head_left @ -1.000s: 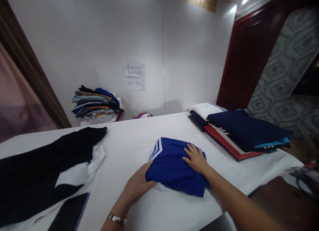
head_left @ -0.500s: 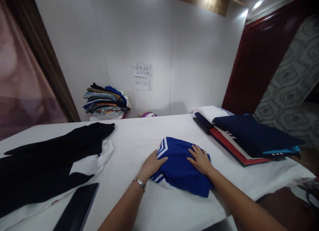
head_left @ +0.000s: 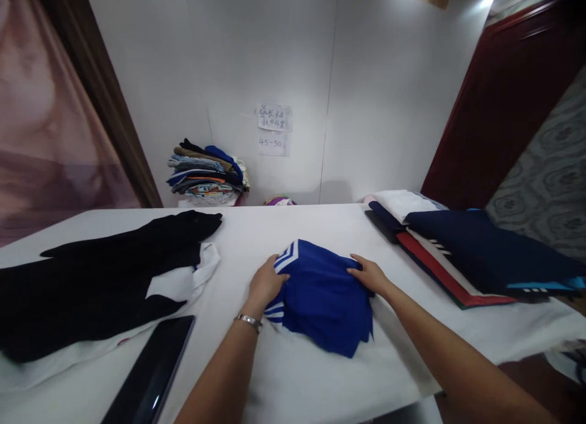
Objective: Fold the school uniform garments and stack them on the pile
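- Straightening the blue garment, I judge.
- My left hand and right hand, nearly closed, pinch its left and right edges.
- Next move likely wants even tension.

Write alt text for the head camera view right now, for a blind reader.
A person's left hand and right hand hold opposite sides of a white-trimmed blue garment on a white table. A black garment lies to the left, near a dark flat device; a pile of folded clothes sits to the right.
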A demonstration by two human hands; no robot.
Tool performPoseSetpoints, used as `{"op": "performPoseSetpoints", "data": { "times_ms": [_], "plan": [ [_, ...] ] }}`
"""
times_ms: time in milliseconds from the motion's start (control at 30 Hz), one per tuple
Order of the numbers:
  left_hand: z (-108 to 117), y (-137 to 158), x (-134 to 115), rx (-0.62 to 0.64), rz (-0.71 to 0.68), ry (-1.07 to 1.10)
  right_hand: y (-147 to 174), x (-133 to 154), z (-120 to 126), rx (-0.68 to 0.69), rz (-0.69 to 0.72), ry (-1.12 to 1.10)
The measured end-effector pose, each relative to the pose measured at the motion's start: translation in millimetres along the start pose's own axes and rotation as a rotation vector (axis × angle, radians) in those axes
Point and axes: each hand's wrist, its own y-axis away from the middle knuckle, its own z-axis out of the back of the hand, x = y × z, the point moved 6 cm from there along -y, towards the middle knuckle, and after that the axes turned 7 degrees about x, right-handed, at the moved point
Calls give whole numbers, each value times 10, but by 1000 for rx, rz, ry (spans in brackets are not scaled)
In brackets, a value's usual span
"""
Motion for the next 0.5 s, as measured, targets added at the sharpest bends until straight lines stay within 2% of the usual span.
{"op": "performPoseSetpoints", "data": {
  "times_ms": [100, 200, 333, 500],
  "plan": [
    [75, 16, 204, 67, 63, 47, -116, 176, -81, 31, 15, 24],
    [69, 21, 265, 121, 54, 90, -262, 263, -55, 45, -10, 47],
    [52, 4, 266, 138, 48, 133, -405, 345, -21, 22, 1, 76],
    [35, -27, 330, 108, 42, 129, -418, 365, -172, 60, 44, 87]
  ]
}}
